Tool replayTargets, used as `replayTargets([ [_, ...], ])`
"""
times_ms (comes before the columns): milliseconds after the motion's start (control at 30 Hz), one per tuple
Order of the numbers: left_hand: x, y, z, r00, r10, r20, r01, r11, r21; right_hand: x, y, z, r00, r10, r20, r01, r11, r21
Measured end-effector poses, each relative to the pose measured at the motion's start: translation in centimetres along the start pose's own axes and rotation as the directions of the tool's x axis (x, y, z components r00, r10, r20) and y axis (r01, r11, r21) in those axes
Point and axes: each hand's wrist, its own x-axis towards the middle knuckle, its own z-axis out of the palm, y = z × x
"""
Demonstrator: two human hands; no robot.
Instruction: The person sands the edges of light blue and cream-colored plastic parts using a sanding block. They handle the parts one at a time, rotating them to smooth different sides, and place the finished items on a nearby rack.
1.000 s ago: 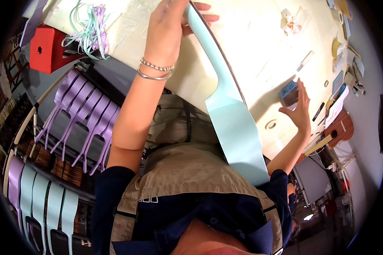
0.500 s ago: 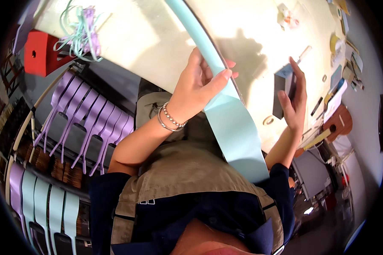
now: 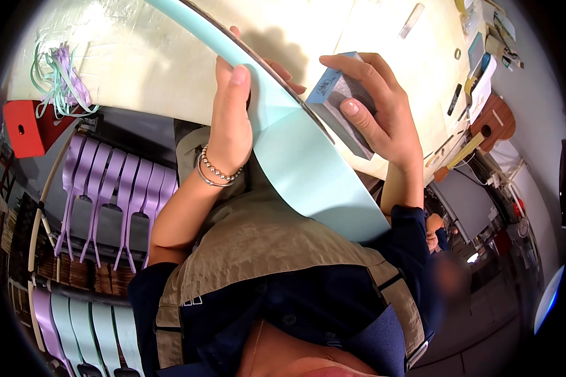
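Observation:
A long mint-green leather strap (image 3: 308, 163) runs from the table's far left toward my chest, its wide end resting against my apron. My left hand (image 3: 231, 122) is wrapped round its narrower part, thumb on top and fingers beneath. Along the strap's right side shows a dark edge. In my right hand (image 3: 387, 103) is a grey sanding block (image 3: 334, 124) with a blue printed end, gripped between thumb and fingers. The block is close to the strap's dark edge; whether they touch I cannot tell.
Purple straps (image 3: 97, 169) hang on a rack at the left, with mint ones (image 3: 85, 320) below. A bundle of thin strips (image 3: 63, 81) lies on the table (image 3: 151, 94) near a red box (image 3: 24, 129). At the right are a guitar-shaped object (image 3: 493, 119) and another person's hand (image 3: 432, 229).
My right hand has picked up the sanding block from the table and brought it left to the strap. The strap's far end has swung left with my left hand; my view has shifted too.

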Motion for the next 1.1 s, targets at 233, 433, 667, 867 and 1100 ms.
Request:
replayTargets([
  [233,0.4,-0.8,-0.6,0.997,0.072,0.027,-0.071,0.997,-0.012,0.3,-1.0,0.6,0.999,-0.001,-0.034,-0.003,0.992,-0.129],
  [433,0.1,-0.9,-0.2,0.988,0.146,-0.039,-0.145,0.989,0.039,1.5,-0.9,0.8,0.998,-0.033,-0.05,0.024,0.984,-0.176],
  [667,0.5,-1.1,-0.4,0.978,0.206,-0.025,-0.204,0.976,0.072,8.8,-3.4,2.1,0.992,-0.124,-0.019,0.118,0.971,-0.208],
  [867,0.5,-1.5,-1.0,0.985,0.161,0.067,-0.167,0.981,0.097,12.8,-3.9,3.4,0.953,-0.239,-0.187,0.17,0.931,-0.324],
  [1100,0.6,-1.9,-1.1,0.982,0.182,0.042,-0.185,0.977,0.108,14.9,-6.1,3.6,0.991,-0.119,-0.064,0.095,0.953,-0.289],
])
